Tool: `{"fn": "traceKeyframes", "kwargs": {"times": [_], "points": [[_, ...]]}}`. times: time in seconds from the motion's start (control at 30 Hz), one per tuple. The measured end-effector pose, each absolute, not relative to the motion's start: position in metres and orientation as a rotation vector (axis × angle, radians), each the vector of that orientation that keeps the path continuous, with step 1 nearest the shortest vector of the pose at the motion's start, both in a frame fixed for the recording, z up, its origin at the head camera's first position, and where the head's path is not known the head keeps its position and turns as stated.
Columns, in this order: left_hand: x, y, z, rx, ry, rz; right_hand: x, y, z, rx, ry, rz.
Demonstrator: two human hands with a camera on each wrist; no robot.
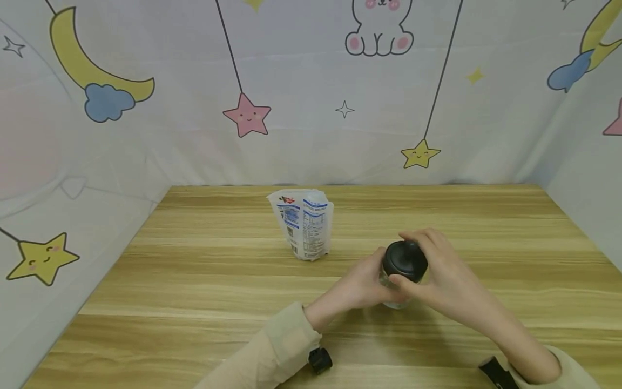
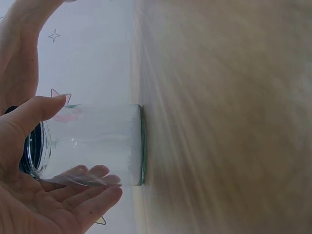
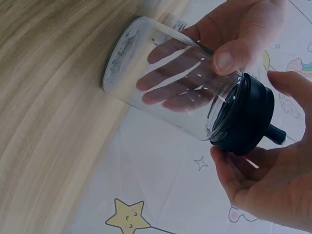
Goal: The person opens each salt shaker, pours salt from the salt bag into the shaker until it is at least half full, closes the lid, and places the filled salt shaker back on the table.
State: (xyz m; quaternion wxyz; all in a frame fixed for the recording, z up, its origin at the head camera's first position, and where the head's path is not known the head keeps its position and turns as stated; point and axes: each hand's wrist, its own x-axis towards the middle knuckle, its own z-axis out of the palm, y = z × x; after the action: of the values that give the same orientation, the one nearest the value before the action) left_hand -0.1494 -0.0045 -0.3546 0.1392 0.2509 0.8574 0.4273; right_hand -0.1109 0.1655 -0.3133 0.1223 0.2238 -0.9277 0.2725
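Observation:
A clear glass jar (image 2: 97, 141) with a black lid (image 1: 405, 260) stands upright on the wooden table. Whitish residue shows near its bottom in the right wrist view. My left hand (image 1: 362, 281) grips the jar's side, thumb on one face and fingers round the other. Over the top, my right hand (image 1: 449, 281) holds the lid by its rim between thumb and fingers. A short black spout or knob (image 3: 275, 135) sticks up from the lid. The lid sits on the jar's mouth; whether it is loose I cannot tell.
A white plastic pouch (image 1: 311, 229) with blue and red print stands upright, left of the jar and farther back. Behind the wooden table (image 1: 204, 259) hangs a pale cloth (image 1: 301, 146) with stars and moons, which also covers both sides.

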Motion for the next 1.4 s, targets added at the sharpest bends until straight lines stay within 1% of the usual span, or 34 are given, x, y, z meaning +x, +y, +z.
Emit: {"fn": "traceKeyframes", "kwargs": {"times": [0.17, 0.4, 1.17, 1.4], "points": [[-0.1486, -0.005, -0.355, 0.716, 2.472, 1.258, -0.1111, 0.1646, -0.3143, 0.575, -2.671, 0.808], [-0.1481, -0.0045, -0.3546, 0.704, 2.434, 1.284, -0.1116, 0.1645, -0.3152, 0.546, -2.677, 0.77], [-0.15, -0.0039, -0.3554, 0.714, 2.463, 1.243, -0.1105, 0.1673, -0.3121, 0.689, -2.672, 0.781], [-0.1497, -0.004, -0.3558, 0.7, 2.47, 1.243, -0.1103, 0.1657, -0.3131, 0.574, -2.678, 0.833]]}}
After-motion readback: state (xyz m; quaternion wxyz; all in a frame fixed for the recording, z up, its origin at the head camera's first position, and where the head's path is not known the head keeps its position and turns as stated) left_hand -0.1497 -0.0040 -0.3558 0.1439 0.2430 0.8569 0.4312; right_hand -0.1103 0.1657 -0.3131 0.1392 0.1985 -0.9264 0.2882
